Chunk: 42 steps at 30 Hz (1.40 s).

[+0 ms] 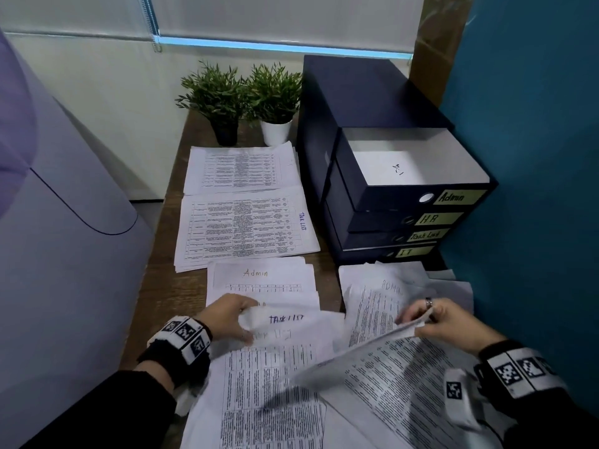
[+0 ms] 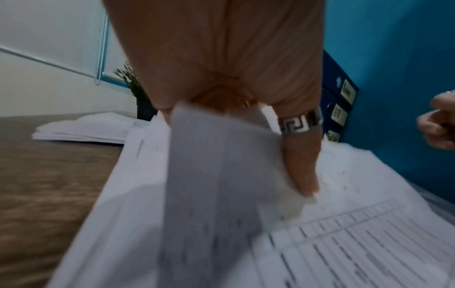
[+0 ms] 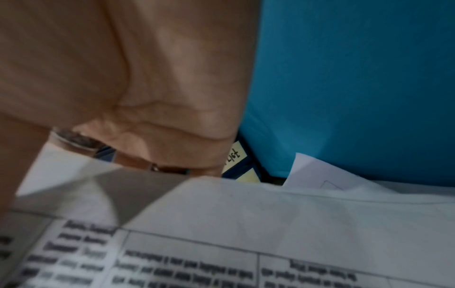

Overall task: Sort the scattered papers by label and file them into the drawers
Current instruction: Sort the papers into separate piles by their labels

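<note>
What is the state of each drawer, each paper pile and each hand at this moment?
Admin drawer: pulled out, one sheet inside.
HR drawer: pushed in.
Task List drawer: pushed in.
IT drawer: pushed in.
Task List pile: stacked flat.
Admin pile: stacked flat, loosely.
Left hand: grips a Task List sheet.
Right hand: pinches a lifted sheet.

- The top drawer label [image 1: 459, 197] read "Admin".
- The second label [image 1: 441, 218] read "HR".
- The third label [image 1: 427, 235] read "Task List".
- The bottom label [image 1: 415, 251] read "IT".
- One sheet [image 1: 261, 279] bore "Admin" in orange.
- A table sheet [image 1: 246, 226] bore "TASK LIST" along its right edge.
- The folded sheet [image 1: 286, 320] read "TASK LIST".
</note>
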### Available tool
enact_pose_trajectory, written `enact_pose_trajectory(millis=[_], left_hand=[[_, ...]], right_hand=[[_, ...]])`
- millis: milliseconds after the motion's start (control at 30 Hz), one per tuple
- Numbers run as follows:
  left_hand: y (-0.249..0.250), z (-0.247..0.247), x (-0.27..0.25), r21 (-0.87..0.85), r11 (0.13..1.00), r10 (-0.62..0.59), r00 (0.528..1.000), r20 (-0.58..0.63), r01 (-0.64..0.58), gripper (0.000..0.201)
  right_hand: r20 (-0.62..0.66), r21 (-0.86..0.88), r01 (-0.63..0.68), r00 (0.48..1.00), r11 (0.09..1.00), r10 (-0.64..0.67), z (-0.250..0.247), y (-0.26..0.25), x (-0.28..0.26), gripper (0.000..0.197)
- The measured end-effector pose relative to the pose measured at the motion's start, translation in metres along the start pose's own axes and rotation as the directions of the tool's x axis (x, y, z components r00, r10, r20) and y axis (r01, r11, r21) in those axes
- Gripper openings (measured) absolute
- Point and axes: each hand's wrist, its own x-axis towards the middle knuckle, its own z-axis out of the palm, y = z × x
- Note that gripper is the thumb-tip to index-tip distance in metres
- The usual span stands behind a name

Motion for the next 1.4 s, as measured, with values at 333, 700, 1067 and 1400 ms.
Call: enact_pose_trajectory(millis=[333, 700, 1067, 1400], left_hand=[[0.050, 0.038, 0.051, -0.717, 0.669, -0.124, 0.922, -0.368, -0.196, 0.023], [-0.015, 0.009, 0.008, 0.092, 0.909, -0.344, 0.858, -0.381, 0.406, 0.032], [-0.046, 0.007, -0.025, -0.555, 0.814, -0.319, 0.930, -0.185, 0.169, 0.028], [-0.036, 0.005, -0.042, -0.590, 0.791, -0.373, 0.892, -0.255, 0.162, 0.016]], right_hand=[[-0.188, -0.007, -0.044, 0.981, 0.999, 0.042, 0.010, -0.007, 0.026, 0.022], [-0.130, -0.234, -0.354, 0.934, 0.905, 0.332, 0.046, 0.051, 0.069, 0.039], [-0.143, -0.259, -0.381, 0.924, 0.888, 0.355, 0.032, 0.064, 0.069, 0.024], [-0.211, -0.335, -0.383, 0.921, 0.861, 0.328, 0.025, 0.115, 0.087, 0.054]])
